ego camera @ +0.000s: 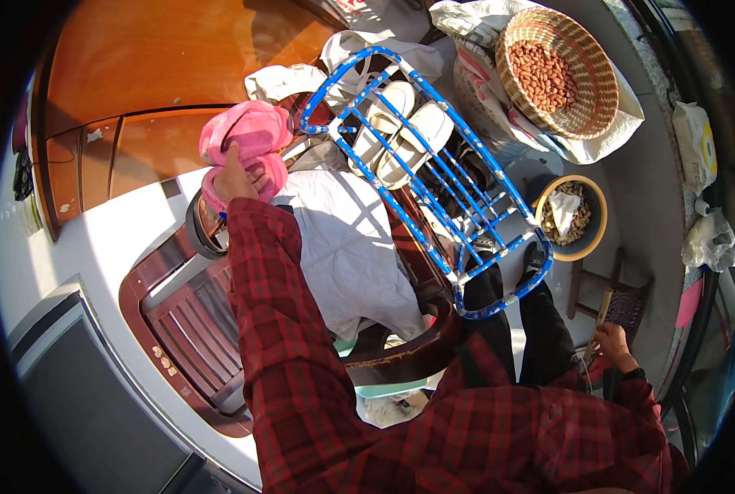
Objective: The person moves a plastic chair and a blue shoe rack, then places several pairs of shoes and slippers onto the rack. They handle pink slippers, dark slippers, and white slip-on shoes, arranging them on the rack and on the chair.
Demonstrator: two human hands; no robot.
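My left hand (237, 179) reaches out at the upper left and grips a pair of pink slippers (253, 133), with fingers inside the lower one. To its right a blue patterned tubular rack (426, 231) lies over a dark wooden chair. Cream slippers (429, 126) show between the rack's bars. A pale grey cloth (342, 247) drapes beside the rack. At the lower right my right hand (614, 343) is closed around a light wooden bar (603, 309) next to a small stool with a woven seat (628, 312).
A woven basket (605, 92) of shelled peanuts rests on white sacks at the upper right. Below it stands a bowl (597, 238) with peanut shells and a tissue. An orange wooden cabinet (188, 55) fills the upper left. A slatted dark red chair (188, 321) is at the left.
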